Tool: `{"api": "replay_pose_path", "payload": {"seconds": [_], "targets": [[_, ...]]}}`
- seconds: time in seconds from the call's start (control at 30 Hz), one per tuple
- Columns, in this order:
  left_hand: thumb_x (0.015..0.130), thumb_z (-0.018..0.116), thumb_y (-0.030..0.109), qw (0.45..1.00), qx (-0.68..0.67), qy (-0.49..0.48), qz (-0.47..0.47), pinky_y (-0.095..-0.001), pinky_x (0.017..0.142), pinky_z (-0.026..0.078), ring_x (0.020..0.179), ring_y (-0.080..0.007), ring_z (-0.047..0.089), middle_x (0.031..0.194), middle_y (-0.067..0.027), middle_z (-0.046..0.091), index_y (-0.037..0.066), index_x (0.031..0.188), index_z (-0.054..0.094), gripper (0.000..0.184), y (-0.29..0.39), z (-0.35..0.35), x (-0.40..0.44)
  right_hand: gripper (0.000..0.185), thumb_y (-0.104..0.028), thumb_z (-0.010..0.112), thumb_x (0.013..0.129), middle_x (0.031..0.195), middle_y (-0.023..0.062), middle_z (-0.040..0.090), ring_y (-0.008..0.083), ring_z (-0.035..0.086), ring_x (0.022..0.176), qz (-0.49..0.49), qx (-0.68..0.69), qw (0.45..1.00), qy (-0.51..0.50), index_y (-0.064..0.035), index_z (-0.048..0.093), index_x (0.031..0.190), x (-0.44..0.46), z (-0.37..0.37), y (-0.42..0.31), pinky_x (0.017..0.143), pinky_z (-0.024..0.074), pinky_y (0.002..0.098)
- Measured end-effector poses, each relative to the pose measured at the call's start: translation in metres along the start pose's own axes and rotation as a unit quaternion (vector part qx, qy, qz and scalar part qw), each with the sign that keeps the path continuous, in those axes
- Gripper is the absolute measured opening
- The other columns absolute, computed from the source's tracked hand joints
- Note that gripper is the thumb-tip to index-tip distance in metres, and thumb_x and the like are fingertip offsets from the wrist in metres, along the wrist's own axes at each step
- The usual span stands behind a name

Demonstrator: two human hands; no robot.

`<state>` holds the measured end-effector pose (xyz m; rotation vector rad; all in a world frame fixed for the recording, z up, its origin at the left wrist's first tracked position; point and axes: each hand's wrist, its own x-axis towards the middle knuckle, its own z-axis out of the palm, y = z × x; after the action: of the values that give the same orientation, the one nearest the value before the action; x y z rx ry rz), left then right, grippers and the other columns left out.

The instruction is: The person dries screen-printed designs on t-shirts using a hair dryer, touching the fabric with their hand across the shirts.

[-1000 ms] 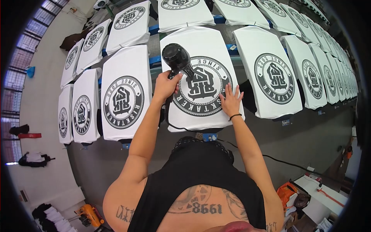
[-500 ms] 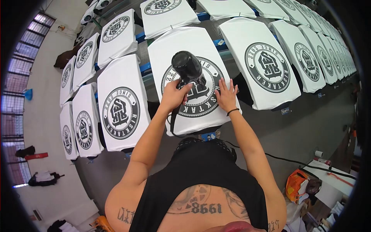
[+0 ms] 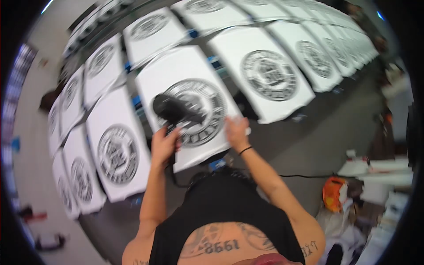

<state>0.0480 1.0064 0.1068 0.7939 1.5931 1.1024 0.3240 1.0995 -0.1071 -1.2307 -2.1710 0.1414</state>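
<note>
The left hand (image 3: 164,145) is clamped round a smooth black, bulbous dryer (image 3: 168,107), its tapered nozzle over the dark ring-shaped print (image 3: 217,102), towards the left edge of a taut white cloth panel (image 3: 170,66); the right hand (image 3: 237,131) is at the panel's right edge, blurred, so I can't tell whether it pinches or lies spread

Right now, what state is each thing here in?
Hair dryer: gripped by the left hand, aimed at the print; power unclear
Near shirt: spread flat, printed
Right hand: at that shirt's edge; grip blurred
Next shirt: spread out, printed
Wristband: worn on right wrist
</note>
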Motion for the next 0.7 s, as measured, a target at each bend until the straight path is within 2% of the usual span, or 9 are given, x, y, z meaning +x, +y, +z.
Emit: {"api": "replay_pose_path", "payload": {"seconds": [0.03, 0.07, 0.13, 0.27, 0.37, 0.5, 0.63, 0.67, 0.7], "targets": [[0.095, 0.071, 0.022, 0.999, -0.032, -0.010, 0.018, -0.0265, 0.042, 0.041, 0.051, -0.0102, 0.055, 0.066, -0.0021, 0.057, -0.003, 0.103, 0.057, 0.029, -0.001, 0.002, 0.010, 0.030, -0.019, 0.062, 0.088, 0.107, 0.0180, 0.062, 0.0384, 0.053, 0.106, -0.009, 0.008, 0.999, 0.037, -0.0073, 0.065, 0.116, 0.000, -0.018, -0.010, 0.099, 0.0336, 0.0598], [0.095, 0.070, 0.023, 0.999, -0.018, 0.020, 0.017, -0.0270, 0.041, 0.043, 0.050, -0.0112, 0.055, 0.067, -0.0034, 0.057, -0.002, 0.101, 0.057, 0.029, -0.007, 0.002, 0.028, 0.013, -0.019, 0.066, 0.087, 0.092, 0.0113, 0.063, 0.0343, 0.056, 0.096, -0.004, 0.034, 0.999, 0.025, -0.0079, 0.067, 0.094, 0.001, -0.033, -0.013, 0.092, 0.0369, 0.0544], [0.097, 0.068, 0.025, 0.997, 0.007, 0.058, 0.049, -0.0274, 0.041, 0.046, 0.050, -0.0109, 0.055, 0.071, -0.0051, 0.058, -0.001, 0.099, 0.056, 0.029, -0.003, 0.003, 0.048, 0.020, -0.021, 0.070, 0.086, 0.074, 0.0076, 0.060, 0.0311, 0.059, 0.081, 0.028, 0.099, 0.991, 0.082, -0.0088, 0.061, 0.072, -0.018, -0.033, -0.006, 0.083, 0.0418, 0.0472], [0.098, 0.065, 0.024, 0.991, 0.016, 0.103, 0.083, -0.0259, 0.041, 0.044, 0.048, -0.0097, 0.051, 0.066, -0.0004, 0.054, 0.003, 0.102, 0.057, 0.023, -0.001, -0.011, 0.076, 0.032, -0.023, 0.071, 0.086, 0.063, 0.0088, 0.055, 0.0314, 0.057, 0.067, 0.102, 0.102, 0.986, 0.078, -0.0079, 0.054, 0.063, -0.049, -0.077, 0.019, 0.070, 0.0453, 0.0428], [0.097, 0.066, 0.026, 0.991, 0.062, 0.084, 0.080, -0.0267, 0.042, 0.043, 0.050, -0.0105, 0.051, 0.066, -0.0001, 0.051, 0.005, 0.098, 0.055, 0.024, -0.008, -0.020, 0.066, 0.029, -0.016, 0.070, 0.087, 0.064, 0.0117, 0.051, 0.0302, 0.053, 0.058, 0.249, 0.131, 0.957, 0.069, -0.0042, 0.052, 0.068, -0.073, -0.109, 0.048, 0.052, 0.0417, 0.0392], [0.096, 0.066, 0.027, 0.998, 0.028, 0.053, 0.038, -0.0274, 0.041, 0.042, 0.048, -0.0122, 0.051, 0.065, -0.0017, 0.052, 0.005, 0.093, 0.054, 0.026, -0.005, 0.016, 0.019, 0.024, -0.010, 0.072, 0.085, 0.067, 0.0101, 0.055, 0.0267, 0.056, 0.061, 0.268, 0.126, 0.950, 0.099, -0.0037, 0.054, 0.069, -0.071, -0.167, 0.071, 0.056, 0.0454, 0.0359], [0.096, 0.066, 0.025, 1.000, -0.003, 0.016, 0.027, -0.0276, 0.041, 0.043, 0.049, -0.0126, 0.052, 0.067, -0.0028, 0.053, 0.003, 0.093, 0.054, 0.025, 0.014, 0.082, -0.007, 0.020, 0.002, 0.077, 0.077, 0.087, 0.0065, 0.067, 0.0248, 0.064, 0.078, -0.018, 0.075, 0.945, 0.317, -0.0094, 0.060, 0.080, 0.003, -0.316, 0.063, 0.072, 0.0528, 0.0349], [0.096, 0.066, 0.023, 0.999, -0.037, -0.005, 0.027, -0.0275, 0.041, 0.043, 0.050, -0.0125, 0.053, 0.069, -0.0032, 0.054, 0.003, 0.096, 0.054, 0.023, 0.026, 0.102, -0.010, 0.023, -0.003, 0.077, 0.079, 0.093, 0.0043, 0.067, 0.0260, 0.065, 0.085, -0.074, -0.015, 0.931, 0.357, -0.0121, 0.058, 0.086, 0.014, -0.366, 0.056, 0.073, 0.0555, 0.0366], [0.096, 0.067, 0.023, 0.999, -0.007, -0.008, 0.036, -0.0268, 0.042, 0.044, 0.052, -0.0121, 0.054, 0.072, -0.0033, 0.054, 0.002, 0.097, 0.055, 0.024, 0.039, 0.123, -0.012, 0.024, -0.013, 0.077, 0.082, 0.106, 0.0034, 0.066, 0.0292, 0.060, 0.103, -0.129, -0.082, 0.905, 0.398, -0.0153, 0.057, 0.096, 0.009, -0.406, 0.060, 0.084, 0.0556, 0.0478]]}}
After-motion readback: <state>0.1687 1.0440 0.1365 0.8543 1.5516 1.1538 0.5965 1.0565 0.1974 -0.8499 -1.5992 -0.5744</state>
